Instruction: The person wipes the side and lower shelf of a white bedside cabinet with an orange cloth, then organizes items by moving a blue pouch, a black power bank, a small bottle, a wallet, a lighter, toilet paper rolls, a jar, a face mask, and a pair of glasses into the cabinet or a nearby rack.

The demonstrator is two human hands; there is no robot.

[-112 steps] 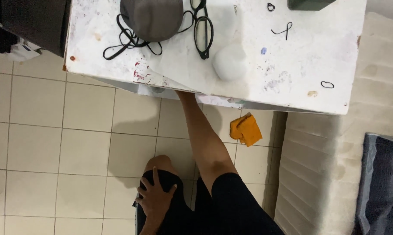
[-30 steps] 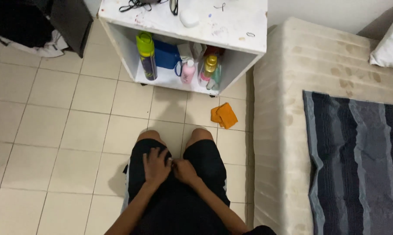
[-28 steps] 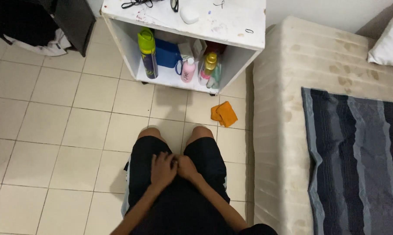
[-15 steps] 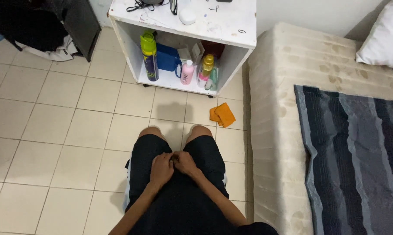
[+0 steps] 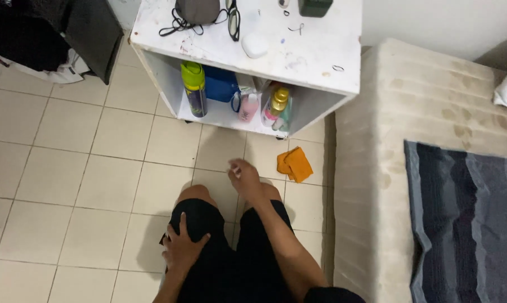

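My left hand [image 5: 182, 248] lies flat on my left thigh, on black shorts, fingers spread. My right hand [image 5: 243, 177] is stretched forward above my right knee, fingers loosely curled, holding nothing. An orange cloth [image 5: 294, 165] lies crumpled on the tiled floor just ahead and to the right of that hand. Beyond it stands a white open-fronted side table [image 5: 326, 62] with bottles on its lower shelf: a tall green-capped spray can [image 5: 193, 90], a pink bottle [image 5: 248, 106] and a yellow-capped bottle [image 5: 276, 105].
On the tabletop lie black glasses [image 5: 233, 18], a grey pouch [image 5: 197, 9] with black cords, a small white case [image 5: 254, 45] and a dark green box [image 5: 315, 7]. A bare mattress [image 5: 388, 140] with a striped blanket [image 5: 466, 219] runs along the right. Dark furniture [image 5: 88, 31] stands at far left.
My hands were together on my lap; now the right hand has reached forward past the knee and the left has slid onto the left thigh. The view has shifted slightly right.
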